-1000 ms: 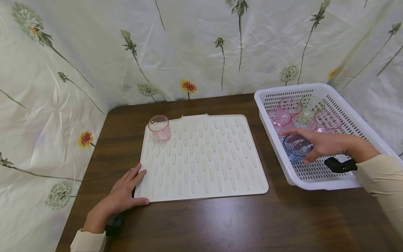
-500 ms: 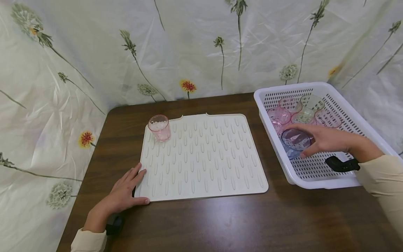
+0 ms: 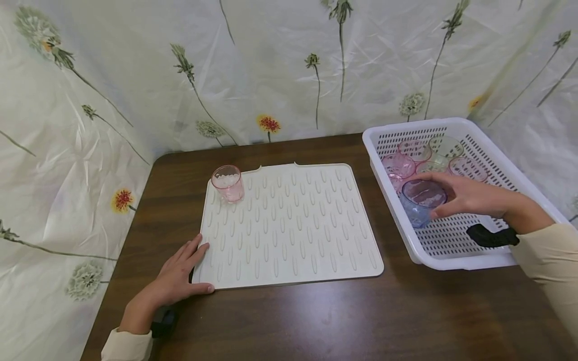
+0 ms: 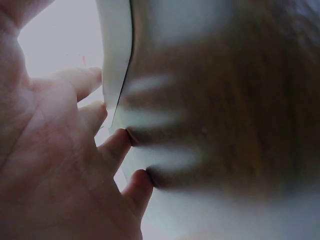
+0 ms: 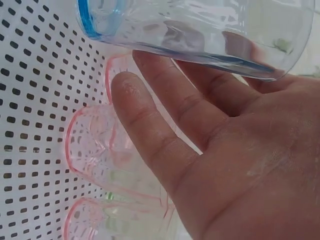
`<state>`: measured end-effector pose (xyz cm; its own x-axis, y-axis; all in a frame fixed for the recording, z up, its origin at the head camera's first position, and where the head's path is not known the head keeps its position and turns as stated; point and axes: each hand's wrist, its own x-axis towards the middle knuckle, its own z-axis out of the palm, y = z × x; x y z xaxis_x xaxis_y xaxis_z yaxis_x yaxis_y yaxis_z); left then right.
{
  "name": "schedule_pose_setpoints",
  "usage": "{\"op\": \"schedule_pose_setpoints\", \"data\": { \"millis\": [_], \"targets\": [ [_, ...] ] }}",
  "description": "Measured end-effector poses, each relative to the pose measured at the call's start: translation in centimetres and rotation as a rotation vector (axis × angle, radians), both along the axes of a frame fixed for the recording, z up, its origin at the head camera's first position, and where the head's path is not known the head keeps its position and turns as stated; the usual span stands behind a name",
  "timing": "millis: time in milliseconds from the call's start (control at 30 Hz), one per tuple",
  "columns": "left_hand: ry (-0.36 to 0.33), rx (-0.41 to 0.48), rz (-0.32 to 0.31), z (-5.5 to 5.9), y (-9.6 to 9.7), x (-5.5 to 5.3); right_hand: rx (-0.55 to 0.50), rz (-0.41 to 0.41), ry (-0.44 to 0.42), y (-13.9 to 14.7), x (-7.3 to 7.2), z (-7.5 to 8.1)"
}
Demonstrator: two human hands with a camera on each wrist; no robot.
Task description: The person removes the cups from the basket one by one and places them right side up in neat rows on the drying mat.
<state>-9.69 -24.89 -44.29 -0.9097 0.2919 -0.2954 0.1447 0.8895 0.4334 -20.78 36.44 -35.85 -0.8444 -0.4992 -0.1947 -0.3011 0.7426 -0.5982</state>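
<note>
In the head view my right hand (image 3: 471,198) grips a clear blue drinking glass (image 3: 415,213) in the front left part of a white plastic basket (image 3: 451,264). Fingers and thumb go round its upper part; the right wrist view shows the blue glass (image 5: 210,35) against several fingers. My left hand (image 3: 173,276) lies with spread fingers at the left edge of a white mat (image 3: 289,225) that has raised oval ribs. Its fingertips (image 4: 137,182) touch the mat's edge in the left wrist view. A pink glass (image 3: 231,191) stands upright on the mat's far left corner.
Several pink and pale green glasses stand together at the back of the basket, among them a pink glass (image 3: 468,170). The dark wooden table (image 3: 280,321) runs under mat and basket. A flowered curtain (image 3: 280,65) hangs behind the table and at its sides.
My right hand has taken firmer hold of the blue glass and raised it slightly, with a small shift to the left. The left hand and the mat have stayed put.
</note>
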Motion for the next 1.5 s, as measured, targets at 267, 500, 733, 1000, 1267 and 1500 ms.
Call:
{"op": "schedule_pose_setpoints", "data": {
  "millis": [267,500,733,1000,1267,1500],
  "targets": [
    [0.009,0.004,-0.005,0.0,-0.1,0.1,-0.073,-0.039,0.015,-0.6,0.2,0.5],
    [-0.003,0.002,-0.006,0.3,0.1,0.2,-0.114,-0.068,0.051,-0.8,0.3,0.9],
    [0.003,0.004,-0.005,0.2,0.1,0.2,-0.166,-0.123,0.129,-1.4,0.5,1.3],
    [-0.009,0.008,0.0,0.2,0.1,0.2,-0.253,-0.163,0.146,-2.6,0.4,2.8],
    [-0.012,0.006,0.003,0.1,0.0,0.2,-0.229,-0.189,0.172,-4.0,0.8,4.2],
    [-0.01,0.007,-0.006,0.3,0.1,0.1,-0.274,-0.102,0.249,-5.9,0.8,6.1]
  ]
}}
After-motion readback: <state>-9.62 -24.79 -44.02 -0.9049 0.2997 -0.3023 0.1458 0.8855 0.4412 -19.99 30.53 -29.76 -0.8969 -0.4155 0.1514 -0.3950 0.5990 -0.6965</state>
